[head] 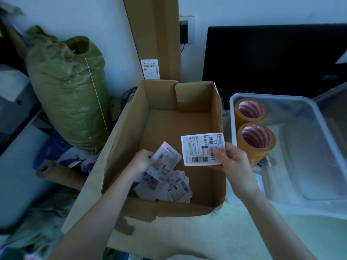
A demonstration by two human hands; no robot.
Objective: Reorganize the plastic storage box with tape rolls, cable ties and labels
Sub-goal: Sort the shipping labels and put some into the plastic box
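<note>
Left hand [143,161] – grip closed on a fanned label stack [165,162] inside the cardboard box [124,139]. Right hand [231,160] pinches one label [201,149] over the box; two tape rolls [256,141] stand in the plastic storage box [319,117] alongside.

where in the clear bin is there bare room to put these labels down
In the clear bin, the bare floor right of the two tape rolls out to the right wall is free. The left edge is crowded: rolls, with small items near them. In the cardboard box, the far half is bare; loose labels fill the near-left corner.
</note>
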